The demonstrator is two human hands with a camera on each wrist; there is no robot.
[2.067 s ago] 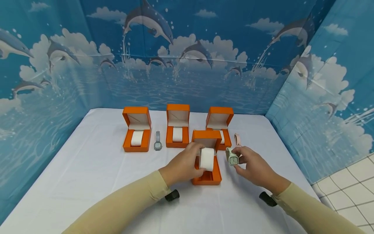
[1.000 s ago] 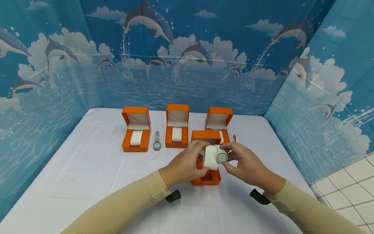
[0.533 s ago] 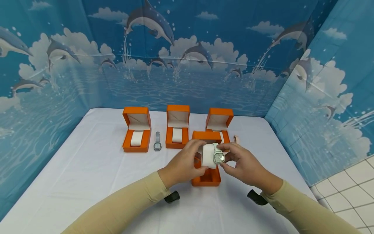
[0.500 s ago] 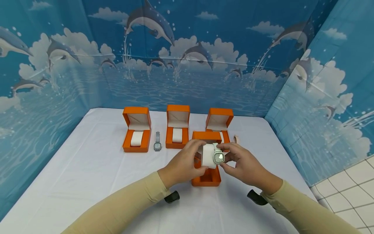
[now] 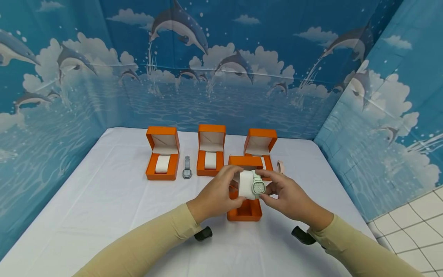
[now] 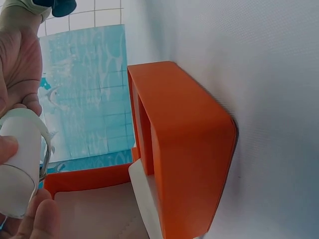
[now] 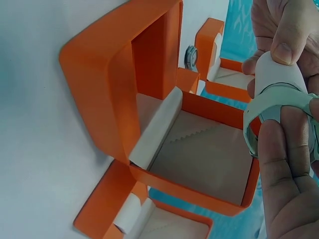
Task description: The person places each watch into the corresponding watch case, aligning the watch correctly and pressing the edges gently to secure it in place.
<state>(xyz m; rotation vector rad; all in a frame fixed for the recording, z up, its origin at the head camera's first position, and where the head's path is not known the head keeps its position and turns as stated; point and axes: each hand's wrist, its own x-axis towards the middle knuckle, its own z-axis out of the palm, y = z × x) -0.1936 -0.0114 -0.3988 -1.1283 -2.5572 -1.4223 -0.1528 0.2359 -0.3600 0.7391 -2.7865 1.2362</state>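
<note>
My left hand (image 5: 218, 192) grips a white watch cushion (image 5: 245, 185) above an orange watch box (image 5: 244, 216) whose lid stands up. With my right hand (image 5: 292, 196) I hold a pale green wristwatch (image 5: 258, 187) at the cushion's right end. In the right wrist view the closed strap (image 7: 271, 98) loops round that end of the cushion (image 7: 274, 74), and two right fingers lie inside the loop. From the left wrist, the cushion (image 6: 25, 144) appears beside the box (image 6: 194, 144). My hands partly hide the box's interior.
Three more open orange boxes with white cushions stand behind: left (image 5: 161, 175), middle (image 5: 210, 172) and right (image 5: 260, 135), the last partly covered by the front box's lid. A grey-blue watch (image 5: 187, 173) and a pink watch (image 5: 280, 167) lie on the white tablecloth (image 5: 121, 200).
My right hand has moved left, bringing the green watch from beside the box to the cushion, and its strap has slipped over the cushion's end. The left hand has stayed nearly still.
</note>
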